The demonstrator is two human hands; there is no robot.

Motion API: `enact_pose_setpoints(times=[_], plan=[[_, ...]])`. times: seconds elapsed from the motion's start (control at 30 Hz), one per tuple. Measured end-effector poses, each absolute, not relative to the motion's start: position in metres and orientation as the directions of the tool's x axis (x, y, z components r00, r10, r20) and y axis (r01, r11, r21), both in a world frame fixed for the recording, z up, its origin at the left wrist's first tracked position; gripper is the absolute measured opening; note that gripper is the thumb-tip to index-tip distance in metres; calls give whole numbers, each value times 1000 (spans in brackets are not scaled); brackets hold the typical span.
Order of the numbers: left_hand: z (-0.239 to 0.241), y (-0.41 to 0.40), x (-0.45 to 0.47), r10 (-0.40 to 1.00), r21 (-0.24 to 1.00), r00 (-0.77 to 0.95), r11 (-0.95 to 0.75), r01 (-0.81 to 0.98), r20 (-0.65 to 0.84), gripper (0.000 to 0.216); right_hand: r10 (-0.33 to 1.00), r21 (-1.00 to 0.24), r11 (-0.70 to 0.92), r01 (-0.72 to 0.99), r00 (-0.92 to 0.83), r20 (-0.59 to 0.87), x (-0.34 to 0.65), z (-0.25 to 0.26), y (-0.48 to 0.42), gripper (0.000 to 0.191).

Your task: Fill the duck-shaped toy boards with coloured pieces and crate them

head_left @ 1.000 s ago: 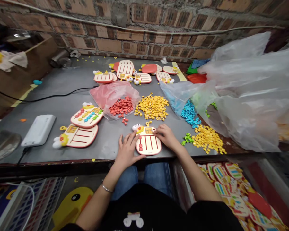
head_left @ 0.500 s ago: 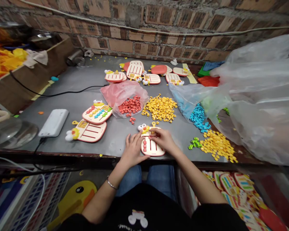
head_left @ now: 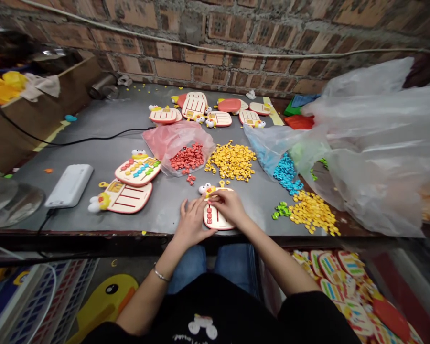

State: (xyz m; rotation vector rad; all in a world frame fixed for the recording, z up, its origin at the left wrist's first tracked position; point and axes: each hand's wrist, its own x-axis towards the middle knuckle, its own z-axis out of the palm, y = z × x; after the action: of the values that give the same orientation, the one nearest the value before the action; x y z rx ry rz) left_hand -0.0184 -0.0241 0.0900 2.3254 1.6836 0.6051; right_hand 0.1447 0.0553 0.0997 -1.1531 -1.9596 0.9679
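Observation:
A duck-shaped toy abacus board (head_left: 212, 217) lies at the table's front edge, with a few red beads in its left slot. My left hand (head_left: 191, 223) rests flat beside it, fingers spread on its left edge. My right hand (head_left: 228, 206) lies over the board's top, fingers curled in a pinch near the duck head; what they hold is hidden. Loose heaps of red beads (head_left: 186, 157), yellow beads (head_left: 231, 161), blue beads (head_left: 285, 171) and more yellow beads (head_left: 313, 211) lie behind and to the right.
Two more boards (head_left: 132, 184) lie stacked at left, one filled with coloured beads. Several boards (head_left: 204, 110) sit at the back by the brick wall. A white power bank (head_left: 69, 185) with cable lies at left. Big plastic bags (head_left: 372, 143) crowd the right side.
My right hand has slid leftward across the board's top toward the duck head. My left hand stays beside the board. The camera shifted a little.

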Motion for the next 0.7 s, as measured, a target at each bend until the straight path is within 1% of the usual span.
enact_pose_setpoints(times=[0.07,0.13,0.17,0.2,0.23,0.3,0.33,0.4,0.43,0.5,0.6,0.67,0.7], plan=[[90,-24,-18,943,393,257,-323,861,212,84,859,-838,378,393,-486,160,146,102,58,17],[89,-24,-18,943,391,262,-325,861,207,89,814,-876,361,320,-567,128,154,104,66,20],[89,-24,-18,943,389,267,-326,862,200,89,818,-898,335,286,-560,127,160,104,73,21],[90,-23,-18,943,386,272,-328,862,193,89,847,-909,317,271,-512,143,166,104,80,21],[90,-23,-18,942,383,278,-330,863,187,87,886,-902,321,288,-428,178,172,103,88,20],[90,-22,-18,940,379,288,-337,862,182,81,918,-831,380,406,-272,287,182,98,105,16],[90,-22,-18,939,379,291,-340,860,183,78,907,-774,419,474,-266,327,185,95,113,15],[91,-22,-18,938,382,293,-343,858,186,76,872,-676,486,554,-358,334,189,90,123,15],[91,-22,-18,938,383,291,-343,858,187,76,860,-656,504,561,-393,324,190,88,125,16],[91,-22,-18,939,382,290,-341,859,187,76,864,-680,498,538,-380,331,194,88,123,15],[91,-22,-18,937,387,294,-347,854,190,84,887,-772,457,442,-292,359,203,97,109,10],[90,-22,-18,936,395,296,-348,850,189,92,884,-789,455,414,-320,341,208,103,98,10],[89,-22,-18,938,397,292,-343,851,186,94,873,-771,470,430,-357,333,210,104,94,10]])
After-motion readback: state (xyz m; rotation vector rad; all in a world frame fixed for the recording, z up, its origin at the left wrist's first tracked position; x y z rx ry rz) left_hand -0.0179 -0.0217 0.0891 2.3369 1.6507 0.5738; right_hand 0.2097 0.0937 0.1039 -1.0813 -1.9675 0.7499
